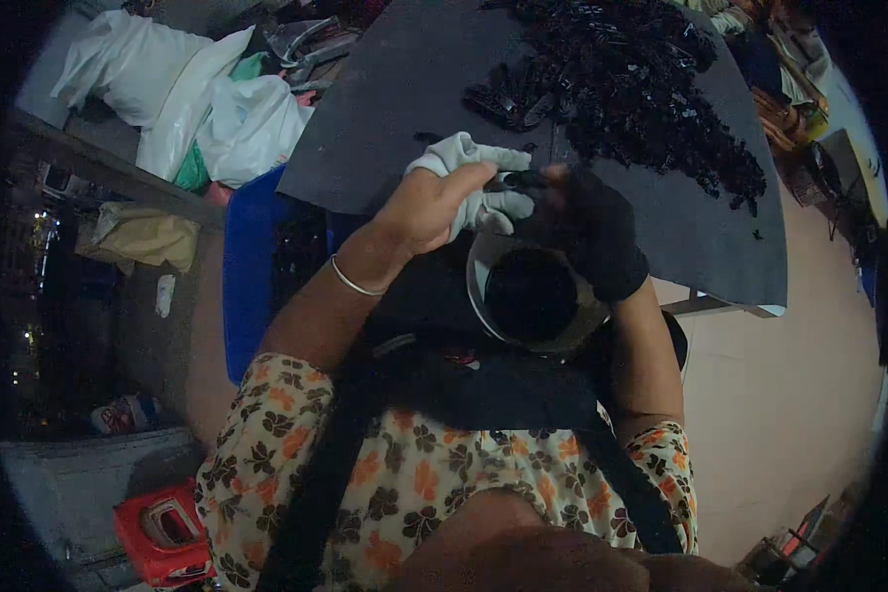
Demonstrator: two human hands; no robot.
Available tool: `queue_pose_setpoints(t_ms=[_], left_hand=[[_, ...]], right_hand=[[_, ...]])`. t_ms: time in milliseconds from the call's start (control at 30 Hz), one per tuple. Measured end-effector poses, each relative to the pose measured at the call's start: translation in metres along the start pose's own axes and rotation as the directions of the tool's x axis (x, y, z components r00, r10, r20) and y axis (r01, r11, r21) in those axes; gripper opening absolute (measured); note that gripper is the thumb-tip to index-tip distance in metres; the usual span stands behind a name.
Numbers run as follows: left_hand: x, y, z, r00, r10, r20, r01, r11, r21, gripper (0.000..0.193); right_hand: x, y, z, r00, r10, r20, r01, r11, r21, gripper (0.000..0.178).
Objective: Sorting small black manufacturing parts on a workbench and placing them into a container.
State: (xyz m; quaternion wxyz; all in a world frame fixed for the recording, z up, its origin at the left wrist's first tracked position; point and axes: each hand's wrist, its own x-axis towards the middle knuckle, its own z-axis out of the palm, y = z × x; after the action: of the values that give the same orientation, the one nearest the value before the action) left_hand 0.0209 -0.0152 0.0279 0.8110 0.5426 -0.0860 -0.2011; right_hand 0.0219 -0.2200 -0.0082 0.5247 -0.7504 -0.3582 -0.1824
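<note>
My left hand (449, 197), in a pale grey glove that leaves the thumb bare, pinches a small black part (518, 182) above the front of the table. Close against its right side is my right hand (597, 227), in a black glove. Its fingertips are bent toward the same part; they look dark and slightly blurred, so what they grip cannot be made out. Beneath both hands a round light-rimmed bucket (479, 286) stands at my lap, its inside dark. Across the far right of the table spreads a large heap of small black parts (631, 89).
The grey-topped table (395, 89) reaches away from me. Left of it are a blue plastic bin (247, 276) and white plastic bags (237, 128). A red plastic container (163, 533) is at lower left. Clutter lines the far right edge.
</note>
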Motion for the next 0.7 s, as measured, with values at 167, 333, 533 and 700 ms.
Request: queue_pose_setpoints(t_ms=[167, 333, 533, 700], left_hand=[[-0.008, 0.007, 0.010, 0.996, 0.080, 0.047, -0.091, 0.929, 0.359, 0.032], [-0.015, 0.007, 0.013, 0.989, 0.140, 0.050, -0.145, 0.842, 0.519, 0.033], [-0.024, 0.004, 0.023, 0.976, 0.216, 0.016, -0.200, 0.871, 0.448, 0.033], [-0.019, -0.004, 0.025, 0.937, 0.349, -0.024, -0.301, 0.839, 0.453, 0.027]], right_hand=[[0.003, -0.004, -0.001, 0.973, -0.185, 0.139, 0.229, 0.865, -0.447, 0.026], [0.003, -0.004, 0.001, 0.961, -0.273, 0.040, 0.259, 0.842, -0.474, 0.018], [0.002, -0.009, -0.001, 0.970, -0.244, -0.013, 0.212, 0.867, -0.452, 0.016], [0.004, -0.013, 0.001, 0.983, 0.032, -0.182, -0.090, 0.945, -0.315, 0.012]])
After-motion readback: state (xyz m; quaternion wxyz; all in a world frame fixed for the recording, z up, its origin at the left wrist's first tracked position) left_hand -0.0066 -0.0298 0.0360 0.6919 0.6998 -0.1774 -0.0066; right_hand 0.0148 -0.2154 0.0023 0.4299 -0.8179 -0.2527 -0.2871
